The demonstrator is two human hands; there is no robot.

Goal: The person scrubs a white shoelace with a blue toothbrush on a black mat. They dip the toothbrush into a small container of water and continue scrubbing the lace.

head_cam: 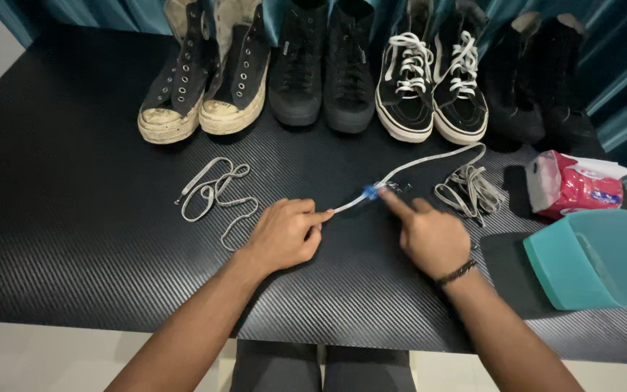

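A white shoelace point(429, 160) stretches across the black table point(74, 218), with a small blue piece point(371, 192) on it near its near end. My left hand point(284, 234) pinches the lace's near tip between thumb and forefinger. My right hand point(429, 236) presses its forefinger on the lace just beside the blue piece. The lace's far part curves toward a bundled grey-white lace point(467, 190) on the right.
Another loose white lace point(215, 192) lies left of my hands. Along the table's far edge stand several pairs of shoes: worn black high-tops point(205, 72), all-black high-tops point(321, 69), black sneakers with white laces point(433, 80), black boots point(538, 80). A tissue pack point(575, 185) and teal container point(596, 261) sit right.
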